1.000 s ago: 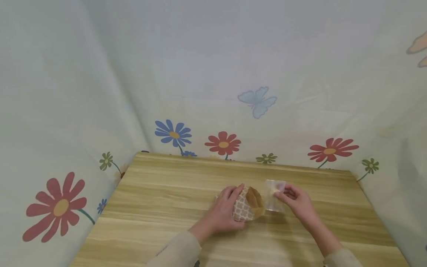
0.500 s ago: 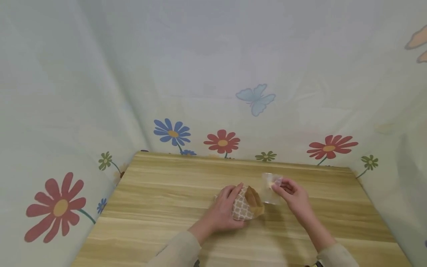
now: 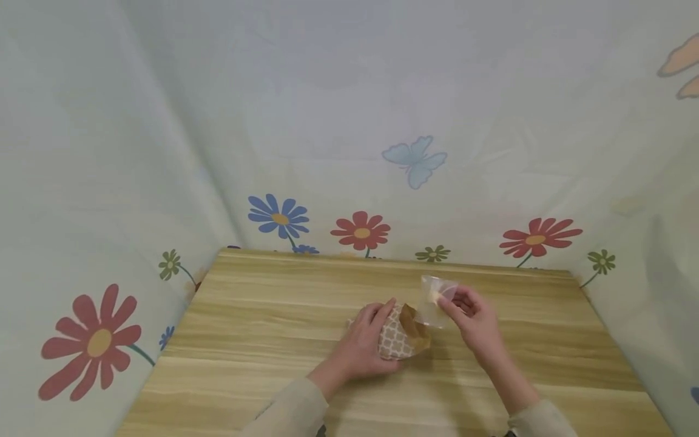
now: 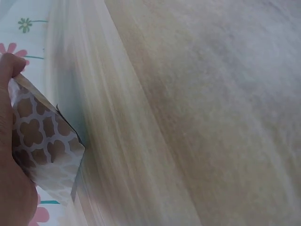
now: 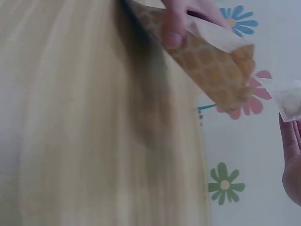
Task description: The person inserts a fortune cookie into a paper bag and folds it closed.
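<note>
A brown paper bag (image 3: 395, 337) with a white lattice pattern lies on its side in my left hand (image 3: 363, 349), its mouth gaping to the right. Thumb and fingers curl round the bag in the left wrist view, where its patterned side (image 4: 44, 134) shows. My right hand (image 3: 475, 321) pinches a small clear plastic packet (image 3: 433, 306) at its right edge. Something pale is inside the packet; its kind cannot be made out. The packet is held at the bag's mouth, overlapping it in the head view. What the bag holds is hidden.
Both hands are over a wood-grain table (image 3: 262, 291). Behind it hangs a pale cloth backdrop (image 3: 306, 121) printed with flowers and a butterfly, which also closes in the left and right sides.
The packet in my right hand has moved left and away from me, up to the bag's mouth. My left hand keeps its grip on the bag, nearly still.
</note>
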A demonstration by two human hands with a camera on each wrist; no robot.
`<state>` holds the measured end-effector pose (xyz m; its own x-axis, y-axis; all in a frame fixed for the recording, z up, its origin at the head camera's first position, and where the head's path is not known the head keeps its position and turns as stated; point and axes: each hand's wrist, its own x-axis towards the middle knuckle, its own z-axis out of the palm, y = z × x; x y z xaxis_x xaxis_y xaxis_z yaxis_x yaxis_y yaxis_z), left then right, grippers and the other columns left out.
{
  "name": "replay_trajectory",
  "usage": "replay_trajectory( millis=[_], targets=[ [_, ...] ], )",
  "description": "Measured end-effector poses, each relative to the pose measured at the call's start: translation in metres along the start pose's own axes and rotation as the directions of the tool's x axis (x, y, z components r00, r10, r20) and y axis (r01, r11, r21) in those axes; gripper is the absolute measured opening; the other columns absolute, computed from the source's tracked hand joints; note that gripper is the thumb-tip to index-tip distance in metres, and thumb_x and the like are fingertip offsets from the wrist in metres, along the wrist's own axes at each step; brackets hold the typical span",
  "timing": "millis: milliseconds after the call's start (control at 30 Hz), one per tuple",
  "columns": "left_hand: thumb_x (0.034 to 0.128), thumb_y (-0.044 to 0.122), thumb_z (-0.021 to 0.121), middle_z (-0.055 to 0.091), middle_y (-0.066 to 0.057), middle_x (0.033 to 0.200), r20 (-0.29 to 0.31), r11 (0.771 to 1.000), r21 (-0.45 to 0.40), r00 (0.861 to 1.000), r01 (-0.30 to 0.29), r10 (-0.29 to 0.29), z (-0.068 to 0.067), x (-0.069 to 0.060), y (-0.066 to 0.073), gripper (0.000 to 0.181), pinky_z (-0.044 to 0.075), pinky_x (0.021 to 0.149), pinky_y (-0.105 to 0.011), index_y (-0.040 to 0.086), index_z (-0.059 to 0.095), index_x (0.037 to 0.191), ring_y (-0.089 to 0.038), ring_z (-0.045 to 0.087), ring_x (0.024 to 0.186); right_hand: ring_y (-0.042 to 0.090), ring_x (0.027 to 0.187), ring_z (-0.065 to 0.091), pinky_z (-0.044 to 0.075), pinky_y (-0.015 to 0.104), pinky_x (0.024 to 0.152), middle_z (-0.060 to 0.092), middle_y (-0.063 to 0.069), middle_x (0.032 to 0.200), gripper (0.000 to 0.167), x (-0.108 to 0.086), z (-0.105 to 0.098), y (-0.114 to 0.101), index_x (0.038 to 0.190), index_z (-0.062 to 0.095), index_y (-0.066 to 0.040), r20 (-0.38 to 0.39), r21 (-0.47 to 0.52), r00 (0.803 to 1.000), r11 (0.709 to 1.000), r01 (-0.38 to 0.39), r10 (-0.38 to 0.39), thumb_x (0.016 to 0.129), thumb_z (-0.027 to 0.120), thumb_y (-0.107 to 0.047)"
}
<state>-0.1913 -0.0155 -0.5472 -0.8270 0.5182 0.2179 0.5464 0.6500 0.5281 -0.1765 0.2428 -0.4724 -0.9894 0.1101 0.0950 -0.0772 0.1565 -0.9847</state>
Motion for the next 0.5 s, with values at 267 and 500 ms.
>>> replay_trajectory(
  millis=[267, 500],
  targets=[
    [0.0710, 0.051, 0.091, 0.042, -0.009, 0.156, -0.025, 0.998, 0.057, 1.000, 0.004, -0.002, 0.000, 0.002, 0.000, 0.128, 0.048, 0.114, -0.050, 0.024, 0.017, 0.173, -0.025, 0.048, 0.138, 0.005, 0.093, 0.071, 0.060, 0.019, 0.083, 0.073, 0.014, 0.109, 0.029, -0.009, 0.011, 0.014, 0.119, 0.070, 0.006, 0.045, -0.078, 0.996, 0.993, 0.086, -0.082, 0.097, 0.080, -0.010],
    [0.0706, 0.052, 0.091, 0.042, -0.010, 0.157, -0.038, 0.994, 0.105, 0.999, 0.013, -0.009, 0.001, 0.002, -0.001, 0.130, 0.041, 0.121, -0.051, 0.025, 0.015, 0.173, -0.027, 0.047, 0.140, 0.007, 0.088, 0.073, 0.061, 0.022, 0.076, 0.074, 0.017, 0.104, 0.022, -0.015, 0.010, 0.020, 0.113, 0.071, 0.005, 0.126, -0.105, 0.989, 0.991, 0.086, -0.073, 0.098, 0.078, -0.009]
  ],
)
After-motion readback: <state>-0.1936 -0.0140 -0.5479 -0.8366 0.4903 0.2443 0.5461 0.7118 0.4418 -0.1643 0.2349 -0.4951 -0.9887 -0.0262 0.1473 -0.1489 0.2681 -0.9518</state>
